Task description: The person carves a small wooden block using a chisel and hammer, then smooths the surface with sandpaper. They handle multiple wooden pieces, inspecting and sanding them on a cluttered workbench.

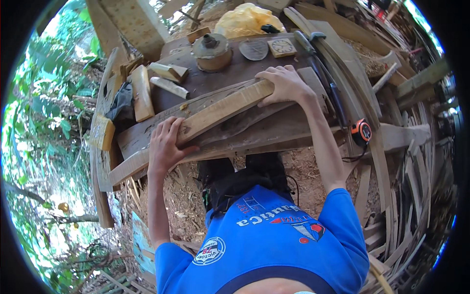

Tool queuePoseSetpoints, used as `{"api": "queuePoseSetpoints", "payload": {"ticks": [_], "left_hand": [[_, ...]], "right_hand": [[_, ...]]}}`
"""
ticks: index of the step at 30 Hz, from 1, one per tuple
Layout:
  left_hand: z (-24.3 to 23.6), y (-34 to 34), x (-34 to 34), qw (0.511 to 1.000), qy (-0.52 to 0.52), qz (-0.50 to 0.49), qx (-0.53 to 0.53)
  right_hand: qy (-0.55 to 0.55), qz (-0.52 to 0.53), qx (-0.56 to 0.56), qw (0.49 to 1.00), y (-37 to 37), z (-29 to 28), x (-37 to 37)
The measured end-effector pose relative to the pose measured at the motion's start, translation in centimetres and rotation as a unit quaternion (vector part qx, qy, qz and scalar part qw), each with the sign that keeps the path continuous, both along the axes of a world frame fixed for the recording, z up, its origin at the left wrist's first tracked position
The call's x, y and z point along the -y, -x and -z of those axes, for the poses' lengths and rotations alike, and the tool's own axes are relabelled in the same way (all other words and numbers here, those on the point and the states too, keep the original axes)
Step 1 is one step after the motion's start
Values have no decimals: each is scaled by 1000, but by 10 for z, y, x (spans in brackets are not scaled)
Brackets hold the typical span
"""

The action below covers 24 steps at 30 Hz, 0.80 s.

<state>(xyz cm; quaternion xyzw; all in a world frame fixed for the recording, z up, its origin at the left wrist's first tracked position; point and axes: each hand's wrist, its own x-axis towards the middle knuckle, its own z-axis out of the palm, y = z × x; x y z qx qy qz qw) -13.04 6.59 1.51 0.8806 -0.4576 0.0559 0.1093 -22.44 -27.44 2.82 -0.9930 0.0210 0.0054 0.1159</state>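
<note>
A long squared wooden bar (220,110) lies slantwise across the front of the workbench, its left end nearer to me and its right end farther off. My left hand (165,144) is closed over its left half, fingers across the top and thumb along the near side. Around the far right end wraps my right hand (284,85), with the fingertips on the back edge and the thumb at the front. Under the bar is a broad, weathered plank (142,133) that forms the bench's front part.
Wood offcuts (142,93) and a dark cloth (121,103) lie at the left. Behind stand a round knobbed object (211,54), a flat disc (254,49), a marked square block (282,47) and a yellow plastic bag (248,20). An orange tape measure (361,131) sits right, near long boards.
</note>
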Motion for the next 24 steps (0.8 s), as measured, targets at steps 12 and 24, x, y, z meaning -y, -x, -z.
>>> {"api": "queuePoseSetpoints", "payload": {"ticks": [12,24], "left_hand": [[-5,4,2,1000,21,13,-19],[-21,-44,245,971,117,205,20]], "right_hand": [[-11,33,114,993,37,9,-15],[-7,56,231,971,44,21,-13]]}}
